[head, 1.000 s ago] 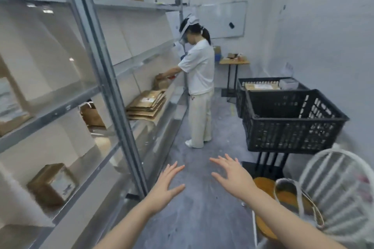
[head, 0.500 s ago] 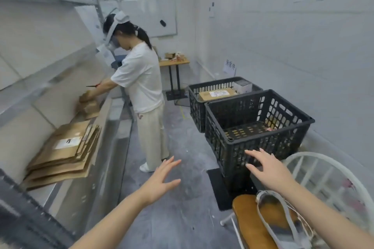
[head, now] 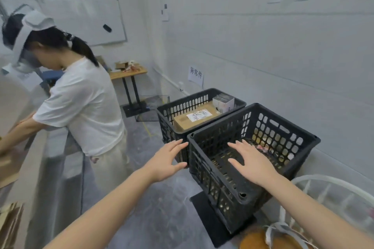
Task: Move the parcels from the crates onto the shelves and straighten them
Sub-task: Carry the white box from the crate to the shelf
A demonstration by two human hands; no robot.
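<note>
A brown cardboard parcel (head: 188,122), flat-topped and bearing a white label, is lying in the far crate (head: 182,106), with a small white box (head: 223,103) sitting beside it. Both crates are black plastic with slotted lattice walls. The left hand (head: 166,159) is hovering just outside the near crate (head: 214,180), fingers spread and holding nothing. The right hand (head: 253,163) is hanging flat over its opening, likewise empty. A person (head: 87,103) in white is leaning over the grey metal shelf (head: 58,157).

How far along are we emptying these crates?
Done: the near crate looks almost emptied, just a small item at its far end. In hand: nothing; left hand and right hand reach open toward it. Left: brown box and white box in the far crate.
</note>
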